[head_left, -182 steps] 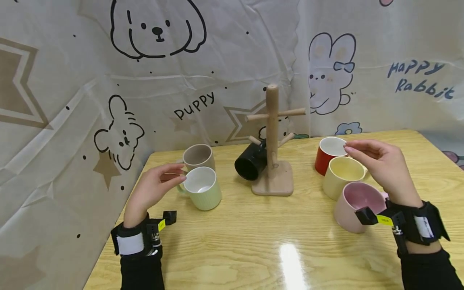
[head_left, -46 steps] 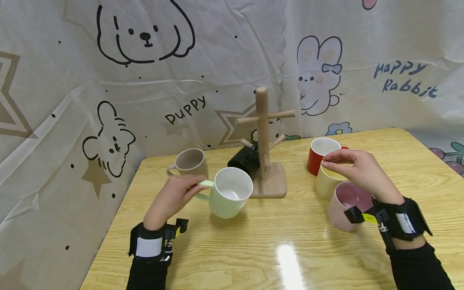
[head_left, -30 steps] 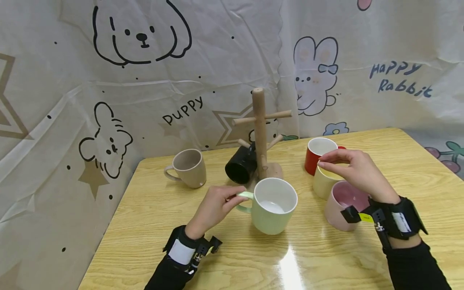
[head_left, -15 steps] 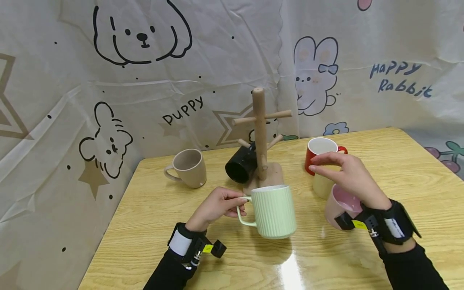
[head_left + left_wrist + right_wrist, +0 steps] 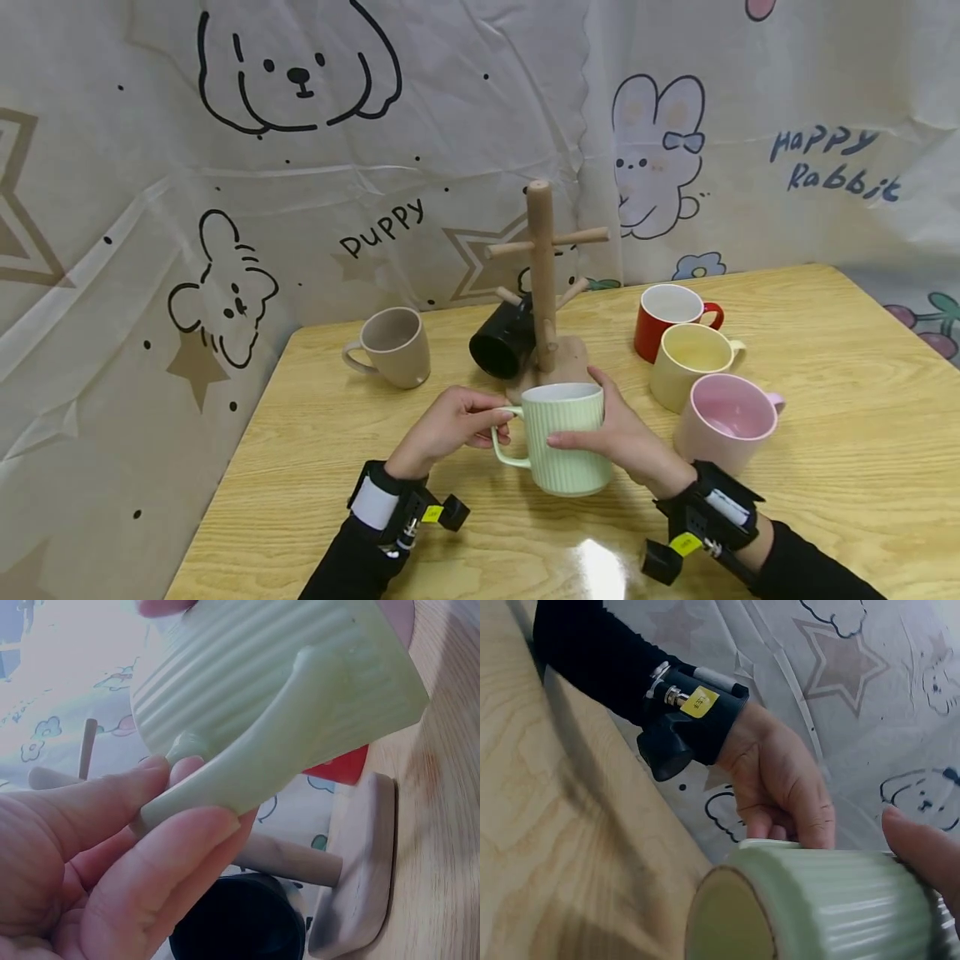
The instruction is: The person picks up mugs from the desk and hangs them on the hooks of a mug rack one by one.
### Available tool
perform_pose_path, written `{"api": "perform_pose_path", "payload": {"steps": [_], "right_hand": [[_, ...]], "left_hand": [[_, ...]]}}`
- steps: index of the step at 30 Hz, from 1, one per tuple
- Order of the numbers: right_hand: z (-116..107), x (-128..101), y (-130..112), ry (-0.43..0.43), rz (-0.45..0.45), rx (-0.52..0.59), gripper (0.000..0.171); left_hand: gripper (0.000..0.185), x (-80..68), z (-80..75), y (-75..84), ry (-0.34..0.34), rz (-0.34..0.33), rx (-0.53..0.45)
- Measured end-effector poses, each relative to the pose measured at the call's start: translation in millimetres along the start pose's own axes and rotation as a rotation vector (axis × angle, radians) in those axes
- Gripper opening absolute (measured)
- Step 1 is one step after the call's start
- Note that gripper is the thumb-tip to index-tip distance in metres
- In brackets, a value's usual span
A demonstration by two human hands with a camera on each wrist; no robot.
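Note:
A pale green ribbed mug (image 5: pixel 567 446) is held upright just above the table, in front of the wooden mug tree (image 5: pixel 542 275). My left hand (image 5: pixel 491 414) pinches its handle (image 5: pixel 247 772) between thumb and fingers. My right hand (image 5: pixel 602 419) wraps round the mug's right side, thumb across the front. The left wrist view shows the green mug (image 5: pixel 285 682) close up, with the tree's base (image 5: pixel 360 870) behind it. In the right wrist view the green mug's bottom (image 5: pixel 727 922) faces the camera, and the left hand (image 5: pixel 780 787) is behind it.
A black mug (image 5: pixel 502 342) hangs on a lower peg of the tree. A beige mug (image 5: pixel 390 346) stands at the left. Red (image 5: pixel 671 321), yellow (image 5: pixel 690 362) and pink (image 5: pixel 723 421) mugs stand in a row at the right. A printed cloth backdrop rises behind the table (image 5: pixel 840 400).
My right hand left its place above the yellow mug, swung left and took hold of the green mug's body. The left hand and mug have barely moved in the last half second.

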State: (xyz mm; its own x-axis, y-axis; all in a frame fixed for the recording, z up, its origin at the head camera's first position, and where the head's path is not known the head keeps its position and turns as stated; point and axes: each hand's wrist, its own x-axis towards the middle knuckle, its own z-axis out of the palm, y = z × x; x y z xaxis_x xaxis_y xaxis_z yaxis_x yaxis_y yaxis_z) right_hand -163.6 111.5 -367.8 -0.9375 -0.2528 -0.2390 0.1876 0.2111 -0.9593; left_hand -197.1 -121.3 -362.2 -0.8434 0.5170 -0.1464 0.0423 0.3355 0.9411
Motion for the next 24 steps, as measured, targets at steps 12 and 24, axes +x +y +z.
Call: {"api": "perform_pose_path", "payload": {"steps": [12, 24], "right_hand": [[12, 3, 12, 0.048, -0.081, 0.156, 0.079], [30, -13, 13, 0.289, -0.496, 0.586, 0.071]], "left_hand": [[0.028, -6.0, -2.8, 7.9, 0.079, -0.011, 0.063], [0.034, -39.6, -47.2, 25.4, 0.111, 0.146, 0.118]]}}
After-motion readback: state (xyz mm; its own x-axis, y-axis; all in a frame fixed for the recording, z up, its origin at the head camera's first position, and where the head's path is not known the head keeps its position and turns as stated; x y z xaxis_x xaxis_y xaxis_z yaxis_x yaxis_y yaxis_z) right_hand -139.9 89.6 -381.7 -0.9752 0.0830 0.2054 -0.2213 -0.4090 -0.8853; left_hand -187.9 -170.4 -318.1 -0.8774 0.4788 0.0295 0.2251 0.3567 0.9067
